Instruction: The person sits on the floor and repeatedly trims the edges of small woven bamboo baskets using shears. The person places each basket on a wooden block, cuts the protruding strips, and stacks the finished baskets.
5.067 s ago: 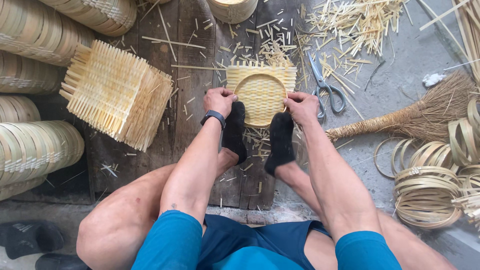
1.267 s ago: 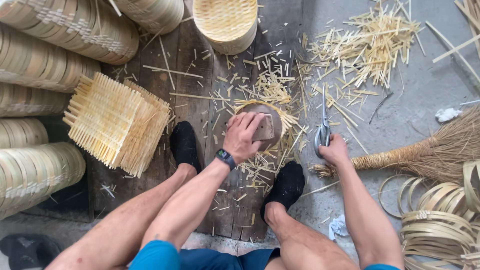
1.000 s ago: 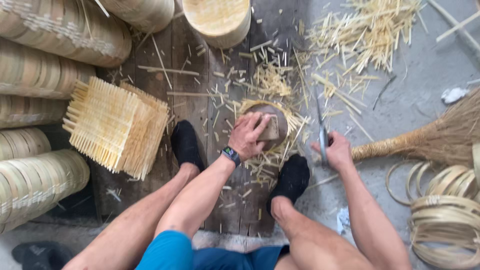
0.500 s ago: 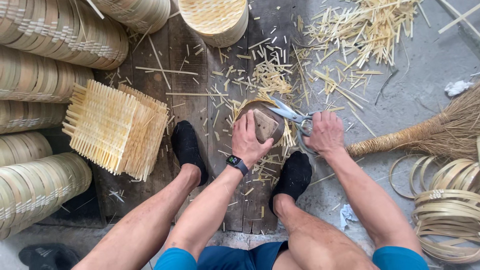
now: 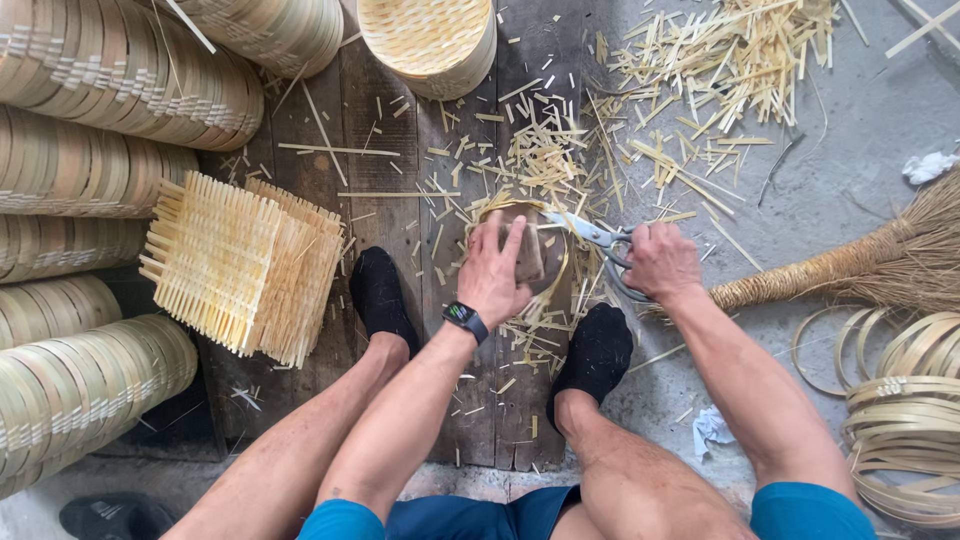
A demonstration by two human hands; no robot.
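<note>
Stacked bamboo hoops [image 5: 110,90] upper left, cut off by frame. Square woven mats [image 5: 245,265] beside. Left hand [image 5: 497,272] pressing round woven piece [image 5: 535,255] onto plank floor [image 5: 400,150], mostly hidden. Right hand [image 5: 660,262] gripping scissors [image 5: 595,235], blades at rim.

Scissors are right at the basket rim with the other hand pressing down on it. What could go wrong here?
The scissors in the right hand point their blades toward the left hand on the small round basket; a slip might nick the fingers. Offcuts litter the boards beside the socked feet, so splinters may prick.
</note>
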